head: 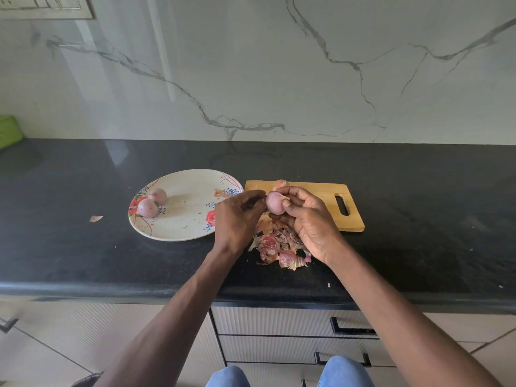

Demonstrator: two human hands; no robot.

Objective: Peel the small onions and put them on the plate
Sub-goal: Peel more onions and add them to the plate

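Small pinkish-purple peeled onion (274, 203) held above the black stone counter (83, 255), gripped in the curled fingers and thumb of the right hand (308, 219). Left hand (237, 216) at the onion's left side, fingertips bunched against it; whether pinching a skin could not be told. Two peeled pink onions (152, 203) on the left part of the round white floral plate (184, 230). Heap of papery pink-brown onion skins (279, 248) beneath the hands, beside the rectangular wooden cutting board (321, 191). Unpeeled brownish onion (280, 184) on the board, partly hidden behind the right hand.
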